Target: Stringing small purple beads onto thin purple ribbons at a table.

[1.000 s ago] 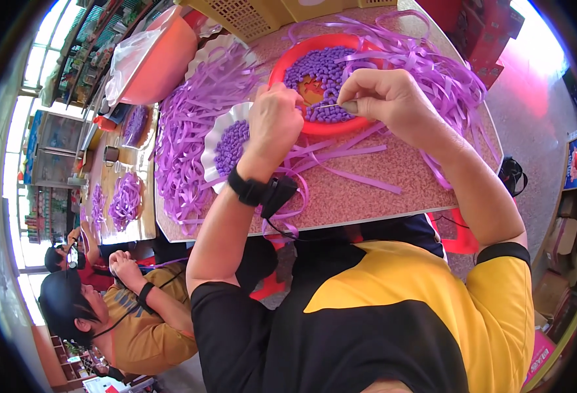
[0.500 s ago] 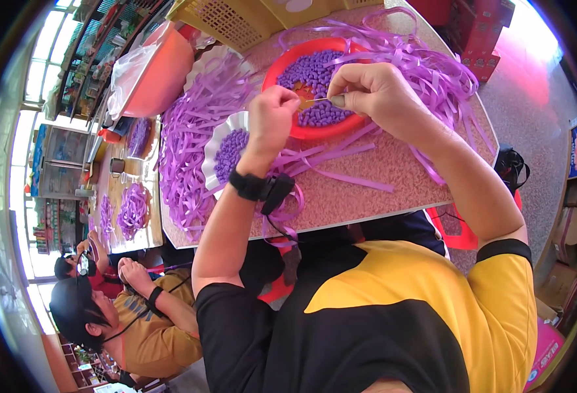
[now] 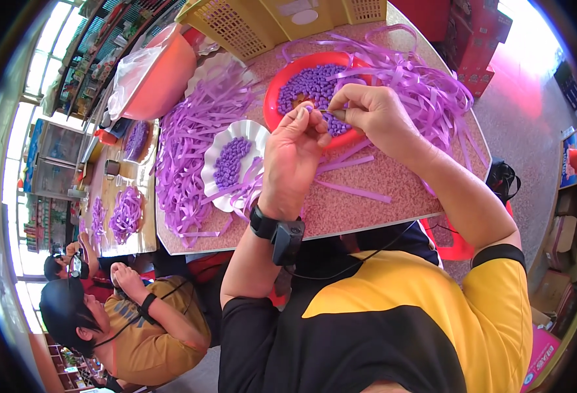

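Observation:
Over a round red bowl [image 3: 270, 105] of small purple pieces [image 3: 305, 84], my two hands work close together. My left hand [image 3: 295, 157], palm turned up, pinches a small purple piece [image 3: 310, 107] between thumb and forefinger; its other fingers curl in. My right hand [image 3: 377, 118] is closed on a thin needle-like rod [image 3: 324, 110], whose far end meets the piece at my left fingertips. Whether it passes through the piece I cannot tell. Left of my left hand stands a white fluted dish [image 3: 257, 136] holding more purple pieces, with purple ribbon hanging over its edge.
Purple ribbon heaps lie left [image 3: 184, 157] and right [image 3: 426, 85] on the speckled tabletop [image 3: 360, 209]. A yellow crate [image 3: 236, 33] and a large pinkish-red basin [image 3: 164, 75] stand behind. Two people sit at left, the nearer in a mustard shirt [image 3: 154, 340], beside another table.
My left hand has moved right, toward my right hand, and turned palm up. A purple piece now shows in its fingertips. The view has shifted slightly.

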The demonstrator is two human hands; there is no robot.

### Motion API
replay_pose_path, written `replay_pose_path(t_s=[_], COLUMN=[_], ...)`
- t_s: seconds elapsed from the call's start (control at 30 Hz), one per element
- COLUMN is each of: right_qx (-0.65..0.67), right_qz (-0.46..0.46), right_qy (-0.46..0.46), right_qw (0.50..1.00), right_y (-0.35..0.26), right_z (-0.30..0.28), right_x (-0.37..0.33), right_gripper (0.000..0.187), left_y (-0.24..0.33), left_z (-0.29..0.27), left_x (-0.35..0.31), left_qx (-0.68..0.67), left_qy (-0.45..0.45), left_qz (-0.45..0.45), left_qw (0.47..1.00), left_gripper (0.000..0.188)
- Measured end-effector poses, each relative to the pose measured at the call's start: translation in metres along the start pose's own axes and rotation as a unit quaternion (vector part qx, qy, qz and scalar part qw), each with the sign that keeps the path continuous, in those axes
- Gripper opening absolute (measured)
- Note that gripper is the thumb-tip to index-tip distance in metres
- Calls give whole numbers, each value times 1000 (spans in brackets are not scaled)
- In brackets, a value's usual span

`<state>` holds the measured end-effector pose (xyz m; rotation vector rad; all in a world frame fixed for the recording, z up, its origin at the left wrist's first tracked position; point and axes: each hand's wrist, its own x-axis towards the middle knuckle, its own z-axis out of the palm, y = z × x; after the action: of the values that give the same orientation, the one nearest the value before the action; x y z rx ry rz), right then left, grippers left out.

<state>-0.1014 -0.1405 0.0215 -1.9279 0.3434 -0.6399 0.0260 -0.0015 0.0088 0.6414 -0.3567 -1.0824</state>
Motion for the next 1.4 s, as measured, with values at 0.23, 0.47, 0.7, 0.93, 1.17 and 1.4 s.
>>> replay_pose_path(t_s=[0.23, 0.47, 0.7, 0.93, 1.17, 1.4], right_qx=[10, 32, 61, 64, 98, 150], right_qz=[-9, 0, -33, -22, -13, -45], right_qy=[0, 0, -19, -50, -78, -76], right_qw=[1000, 999, 997, 996, 992, 985], right_y=[-4, -4, -5, -4, -1, -9], right_z=[2, 7, 8, 3, 2, 10], right_x=[-2, -4, -5, -3, -3, -8], right_gripper=[10, 9, 14, 17, 17, 11], left_y=[-11, -14, -14, -11, -8, -11], left_z=[0, 4, 10, 14, 16, 11], left_x=[-5, -10, -18, -27, -32, -37], left_qx=[40, 82, 104, 184, 208, 258], left_qy=[12, 47, 80, 80, 69, 48], left_qz=[53, 109, 143, 180, 185, 186], left_qw=[998, 990, 981, 963, 958, 947], left_gripper=[15, 15, 17, 18, 16, 19])
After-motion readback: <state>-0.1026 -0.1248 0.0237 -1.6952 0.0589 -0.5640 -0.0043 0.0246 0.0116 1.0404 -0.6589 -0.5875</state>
